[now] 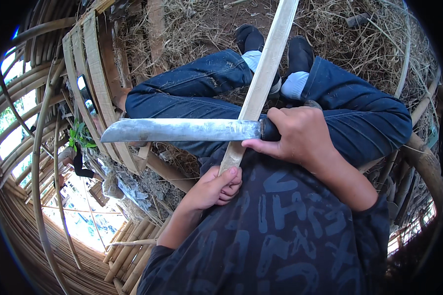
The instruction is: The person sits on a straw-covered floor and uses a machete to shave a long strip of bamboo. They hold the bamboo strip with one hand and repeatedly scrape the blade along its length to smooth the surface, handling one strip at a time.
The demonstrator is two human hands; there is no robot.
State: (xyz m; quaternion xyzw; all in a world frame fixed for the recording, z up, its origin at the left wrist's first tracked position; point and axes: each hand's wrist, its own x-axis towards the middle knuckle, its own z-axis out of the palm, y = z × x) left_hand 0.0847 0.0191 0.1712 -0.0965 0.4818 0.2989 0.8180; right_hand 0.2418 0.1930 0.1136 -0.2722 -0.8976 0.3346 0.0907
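My right hand (pixel 302 132) is closed round the dark handle of a machete (pixel 182 130). The broad, scuffed metal blade points left and lies across a long pale wooden strip (pixel 261 83). My left hand (pixel 214 189) wraps round the strip's near end, just below the blade, close to my dark shirt. From there the strip slants away to the upper right, over my legs and between my shoes. Whether the blade's edge touches the wood, I cannot tell.
I sit with bent legs in blue jeans (pixel 182 81) on ground strewn with dry straw (pixel 197 29). Pale planks (pixel 94 73) stand at the left, with a phone (pixel 85 93) by them. Bamboo poles (pixel 39 147) curve along the left side. Another pole (pixel 423 162) is at the right.
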